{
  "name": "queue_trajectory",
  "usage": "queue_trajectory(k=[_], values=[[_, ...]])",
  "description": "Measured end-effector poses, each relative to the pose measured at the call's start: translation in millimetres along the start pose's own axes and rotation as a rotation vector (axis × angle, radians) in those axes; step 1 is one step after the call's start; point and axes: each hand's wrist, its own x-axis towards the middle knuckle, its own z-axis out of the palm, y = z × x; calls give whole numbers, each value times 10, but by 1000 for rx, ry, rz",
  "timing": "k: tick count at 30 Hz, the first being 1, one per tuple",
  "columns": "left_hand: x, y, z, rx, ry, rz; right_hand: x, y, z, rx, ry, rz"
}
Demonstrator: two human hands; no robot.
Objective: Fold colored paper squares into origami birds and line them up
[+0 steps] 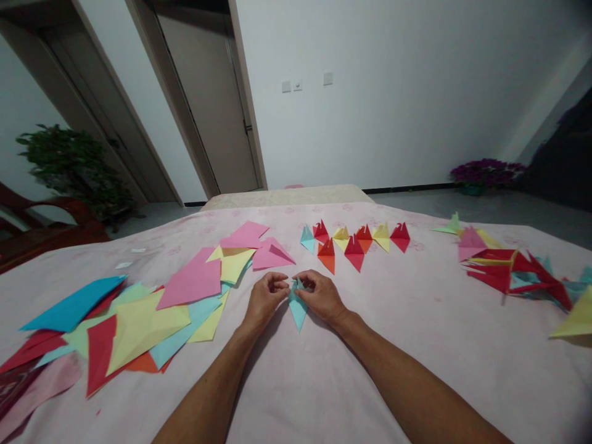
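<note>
A light blue folded paper crane [298, 313] is between my two hands, with its long point toward me and its narrow tips up. My right hand [321, 297] pinches its upper right part. My left hand [267, 297] is closed at its upper left edge, fingertips on the paper. Just beyond stand several finished-looking paper cranes in two loose rows, among them a red crane [354, 251], an orange crane [326, 254], a yellow crane [382, 236] and another light blue crane [308, 238].
Loose paper sheets in many colours cover the left side, including a yellow sheet [148, 324] and a pink sheet [192, 280]. At right lies a heap of folded pieces, with a red folded piece [490, 271] in front. A pink patterned cloth [407, 345] covers the table.
</note>
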Motion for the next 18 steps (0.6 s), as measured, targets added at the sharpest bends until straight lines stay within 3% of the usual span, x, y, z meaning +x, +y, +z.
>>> queue_trajectory(k=[9, 18], values=[[-45, 42, 30, 168, -19, 88, 0, -38, -17, -27, -4, -1], [-89, 33, -115, 784, -123, 258, -15, -64, -67, -95, -47, 39]])
